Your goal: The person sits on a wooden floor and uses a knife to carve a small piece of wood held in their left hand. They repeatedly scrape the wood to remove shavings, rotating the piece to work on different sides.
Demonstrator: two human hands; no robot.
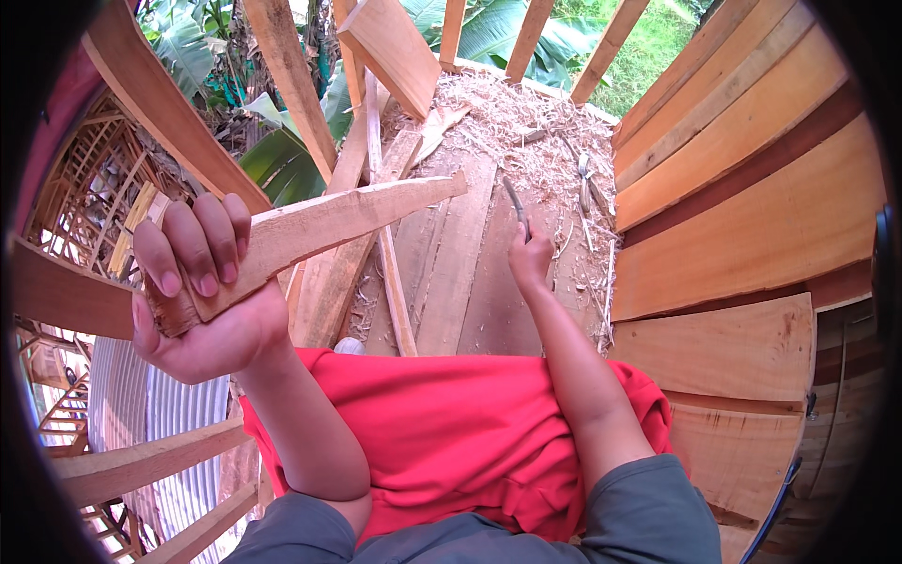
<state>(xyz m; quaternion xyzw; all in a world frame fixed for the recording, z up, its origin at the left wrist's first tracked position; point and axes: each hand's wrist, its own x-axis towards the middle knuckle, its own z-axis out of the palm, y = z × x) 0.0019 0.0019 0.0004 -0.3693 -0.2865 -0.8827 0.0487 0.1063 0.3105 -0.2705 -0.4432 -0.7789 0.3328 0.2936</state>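
My left hand [211, 291] is raised at the left, its fingers wrapped round the thick end of a rough piece of wood [338, 221]. The piece tapers toward the middle of the view and ends in a small notched tip. Lower and farther right, my right hand [532, 256] grips a knife [516, 201] with a dark, narrow blade that points away from me. The handle is mostly hidden in my fist. Blade and wood are apart. A red cloth [432, 423] lies over my lap, beneath both forearms.
Wood shavings [526, 113] cover the far part of the plank floor [460, 273]. Loose boards [348, 273] lie left of centre, and a thick block [390, 56] leans at the back. A plank wall [742, 235] rises on the right. Corrugated sheet metal [188, 432] stands lower left.
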